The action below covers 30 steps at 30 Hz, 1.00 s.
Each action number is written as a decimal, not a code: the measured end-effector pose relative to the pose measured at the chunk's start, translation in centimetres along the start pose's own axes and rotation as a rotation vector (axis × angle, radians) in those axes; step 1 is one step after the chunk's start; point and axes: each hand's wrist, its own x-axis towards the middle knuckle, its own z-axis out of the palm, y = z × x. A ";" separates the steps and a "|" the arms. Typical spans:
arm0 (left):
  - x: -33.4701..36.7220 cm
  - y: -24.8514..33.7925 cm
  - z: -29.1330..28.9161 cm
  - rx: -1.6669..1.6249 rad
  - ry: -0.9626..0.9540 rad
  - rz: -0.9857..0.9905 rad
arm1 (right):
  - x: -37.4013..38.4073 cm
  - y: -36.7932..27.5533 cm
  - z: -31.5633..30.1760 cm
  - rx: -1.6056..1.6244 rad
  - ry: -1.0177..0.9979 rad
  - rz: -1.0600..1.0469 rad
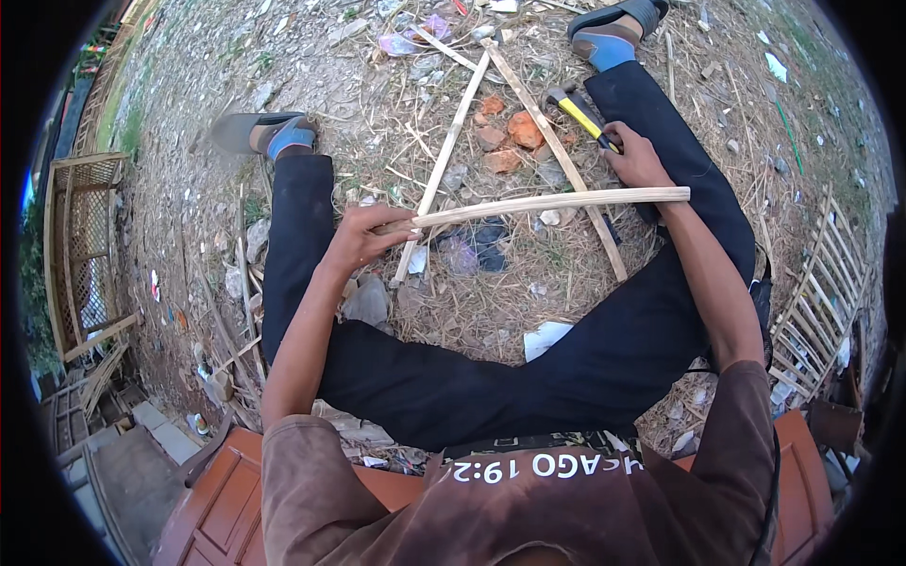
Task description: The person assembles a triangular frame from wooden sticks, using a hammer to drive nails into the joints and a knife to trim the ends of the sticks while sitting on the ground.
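My left hand point(370, 236) grips one end of a pale wooden strip point(557, 201). The strip reaches across to my right forearm, passing over two other wooden strips. Those two, a left strip point(448, 156) and a right strip point(552, 146), meet at the far end and spread toward me like an upside-down V on the ground. My right hand point(639, 158) is closed around the handle of a hammer point(583, 117) with a yellow and black grip. The hammer's dark head points away to the left, beside the right strip.
Broken orange bricks point(525, 130) lie between the two slanting strips. My legs are spread on either side, with a sandal point(618, 17) at the far right. Slatted wooden frames stand at the left point(90, 250) and right point(819, 292). Dry grass, stones and litter cover the ground.
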 end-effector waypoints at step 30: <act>-5.6 -1.9 0.8 0.483 -0.427 -0.313 | -8.8 -3.5 1.3 -0.520 -0.759 -0.154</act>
